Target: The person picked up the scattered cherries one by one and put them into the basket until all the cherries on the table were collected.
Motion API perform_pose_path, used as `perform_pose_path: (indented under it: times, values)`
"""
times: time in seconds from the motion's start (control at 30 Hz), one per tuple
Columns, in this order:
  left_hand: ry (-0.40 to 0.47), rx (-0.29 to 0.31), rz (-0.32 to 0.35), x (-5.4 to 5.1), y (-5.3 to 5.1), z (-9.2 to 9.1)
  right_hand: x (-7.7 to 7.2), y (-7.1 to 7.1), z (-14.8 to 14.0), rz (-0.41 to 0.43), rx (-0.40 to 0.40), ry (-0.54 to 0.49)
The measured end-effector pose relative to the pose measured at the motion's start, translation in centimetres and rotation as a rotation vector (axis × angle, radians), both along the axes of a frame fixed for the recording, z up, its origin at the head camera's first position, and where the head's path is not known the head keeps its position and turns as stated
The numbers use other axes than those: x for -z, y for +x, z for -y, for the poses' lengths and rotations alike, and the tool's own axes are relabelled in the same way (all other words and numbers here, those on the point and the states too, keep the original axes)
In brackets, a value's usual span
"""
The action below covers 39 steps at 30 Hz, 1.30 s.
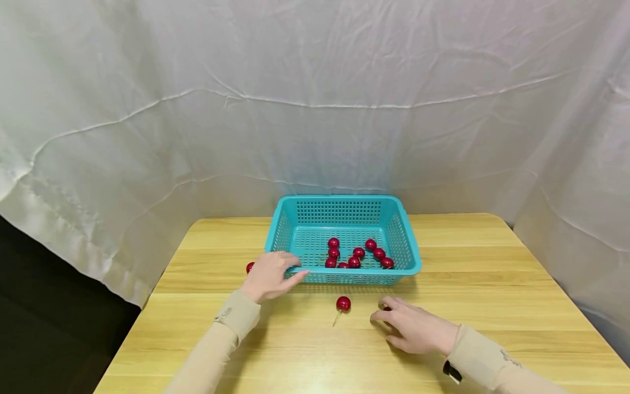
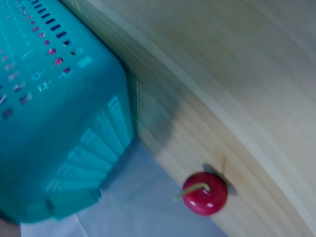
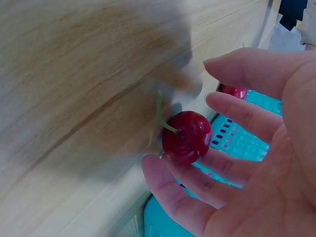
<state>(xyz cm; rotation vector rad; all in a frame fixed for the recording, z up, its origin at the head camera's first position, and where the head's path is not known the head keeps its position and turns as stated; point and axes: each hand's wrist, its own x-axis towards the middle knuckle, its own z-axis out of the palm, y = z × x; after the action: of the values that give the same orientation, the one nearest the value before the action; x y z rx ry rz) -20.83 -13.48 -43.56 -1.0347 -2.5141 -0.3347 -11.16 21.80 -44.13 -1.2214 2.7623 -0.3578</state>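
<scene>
My left hand (image 1: 272, 275) grips the front left rim of a turquoise plastic basket (image 1: 344, 277), fingers over the edge and thumb outside. Several dark red cherries (image 1: 354, 262) lie inside the basket. On the table, my right hand (image 1: 418, 327) has its fingers spread around a cherry (image 3: 186, 137) with a green stem. In the right wrist view that cherry touches the fingertips, while the thumb stands apart from it. Between the hands lies another stemmed cherry (image 1: 343, 303). One more cherry (image 2: 205, 193) sits left of the basket, partly hidden by my left hand in the head view.
The basket stands toward the back of a light wooden table (image 1: 492, 284). A pale grey cloth (image 1: 344, 137) hangs behind the table and along its sides. Something black (image 1: 54, 306) shows beyond the left table edge.
</scene>
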Motion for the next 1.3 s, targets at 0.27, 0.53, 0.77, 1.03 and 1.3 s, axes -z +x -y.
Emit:
perform_pose_path:
  times: [0.27, 0.53, 0.77, 1.03, 1.3]
  values:
    - [0.122, -0.048, 0.069, -0.1, 0.5, 2.4, 0.1, -0.4, 0.0, 0.032, 0.017, -0.029]
    - [0.196, -0.053, 0.106, 0.8, 1.0, 4.1, 0.5, -0.6, -0.3, 0.014, 0.033, -0.039]
    - [0.239, -0.080, 0.161, 1.0, 1.1, 4.2, 0.8, -0.7, -0.4, 0.007, 0.039, -0.052]
    - [0.267, -0.081, 0.171, 1.4, 0.9, 4.3, 0.8, -0.8, -0.1, -0.010, 0.037, -0.044]
    - [0.305, -0.080, 0.201, 1.7, 0.8, 4.3, 1.5, -0.8, 0.0, -0.032, 0.050, -0.074]
